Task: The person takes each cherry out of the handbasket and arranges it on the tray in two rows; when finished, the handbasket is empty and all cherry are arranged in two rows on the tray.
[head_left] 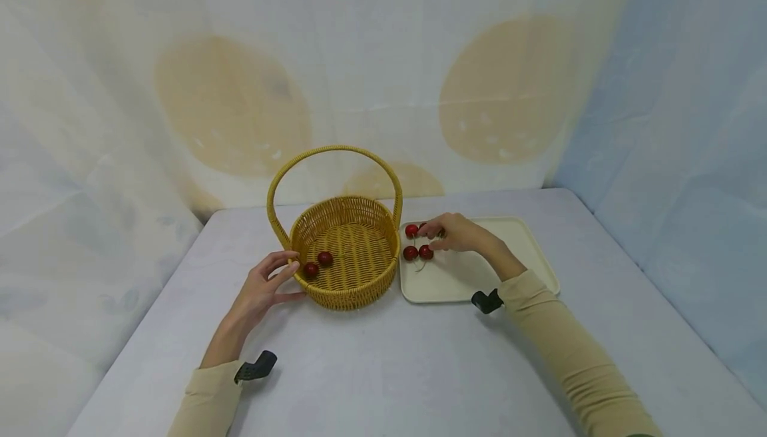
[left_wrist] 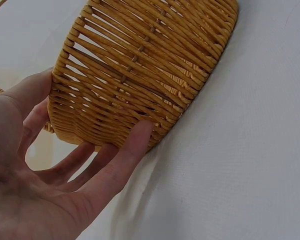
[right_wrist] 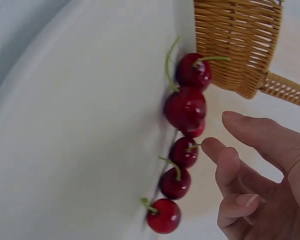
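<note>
My left hand (head_left: 257,294) grips the left side of a yellow-brown wicker basket (head_left: 359,294). In the left wrist view its fingers (left_wrist: 132,142) lie against the woven wall (left_wrist: 140,65) and reach up to the rim. Inside the basket, near that hand, sit two dark red cherries, one cherry (head_left: 325,258) touching the other. Over the left part of a cream tray (head_left: 473,284) hovers my right hand (head_left: 458,232), thumb and index finger apart. Several stemmed cherries (right_wrist: 186,109) lie there in a cluster beside its fingertips, and nothing shows between the fingers.
The basket's tall arched handle (head_left: 335,148) stands upright. Right of the basket, the tray lies close by on a table (head_left: 371,370) covered with pale cloth. A hanging curtain (head_left: 371,77) with yellow circles closes off the back, and pale blue cloth (head_left: 677,157) hangs at the right.
</note>
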Demonstrator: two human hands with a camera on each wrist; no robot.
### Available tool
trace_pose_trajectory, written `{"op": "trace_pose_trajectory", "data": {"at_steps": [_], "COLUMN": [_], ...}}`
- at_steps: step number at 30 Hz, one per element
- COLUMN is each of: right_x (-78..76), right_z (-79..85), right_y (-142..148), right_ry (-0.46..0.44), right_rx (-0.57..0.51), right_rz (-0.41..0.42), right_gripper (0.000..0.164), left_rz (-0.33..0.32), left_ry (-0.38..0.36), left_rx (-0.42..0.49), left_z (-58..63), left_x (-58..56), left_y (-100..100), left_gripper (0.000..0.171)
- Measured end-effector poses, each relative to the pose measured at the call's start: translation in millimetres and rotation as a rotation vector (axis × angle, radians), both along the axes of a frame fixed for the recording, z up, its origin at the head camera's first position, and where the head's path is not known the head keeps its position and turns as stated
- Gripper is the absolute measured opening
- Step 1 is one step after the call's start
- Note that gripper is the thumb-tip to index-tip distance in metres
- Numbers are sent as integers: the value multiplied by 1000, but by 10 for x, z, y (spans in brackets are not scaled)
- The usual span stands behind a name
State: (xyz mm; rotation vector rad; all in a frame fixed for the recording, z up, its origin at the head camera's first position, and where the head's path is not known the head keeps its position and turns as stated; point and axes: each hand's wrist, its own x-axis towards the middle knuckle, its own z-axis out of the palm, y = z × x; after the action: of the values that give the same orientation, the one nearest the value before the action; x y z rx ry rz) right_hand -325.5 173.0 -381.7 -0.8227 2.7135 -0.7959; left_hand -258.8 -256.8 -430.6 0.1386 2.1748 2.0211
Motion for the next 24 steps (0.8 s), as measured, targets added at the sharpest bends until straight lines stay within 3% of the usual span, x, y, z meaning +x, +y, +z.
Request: {"op": "trace_pose_trajectory", "data": {"at_steps": [11,24], "right_x": [185,279], "right_z": [317,457], "right_y": [-165,-709], "right_ry": [97,153], "right_rx": [-46,11], "right_rz": [72,126], "right_gripper": [29,26], "left_rz": [-16,-7], "left_ry": [17,12], "left_rx": [-9,-8], "left_z": [15,16], "left_x": [20,16], "left_y": [3,8], "left_gripper": [60,60]}}
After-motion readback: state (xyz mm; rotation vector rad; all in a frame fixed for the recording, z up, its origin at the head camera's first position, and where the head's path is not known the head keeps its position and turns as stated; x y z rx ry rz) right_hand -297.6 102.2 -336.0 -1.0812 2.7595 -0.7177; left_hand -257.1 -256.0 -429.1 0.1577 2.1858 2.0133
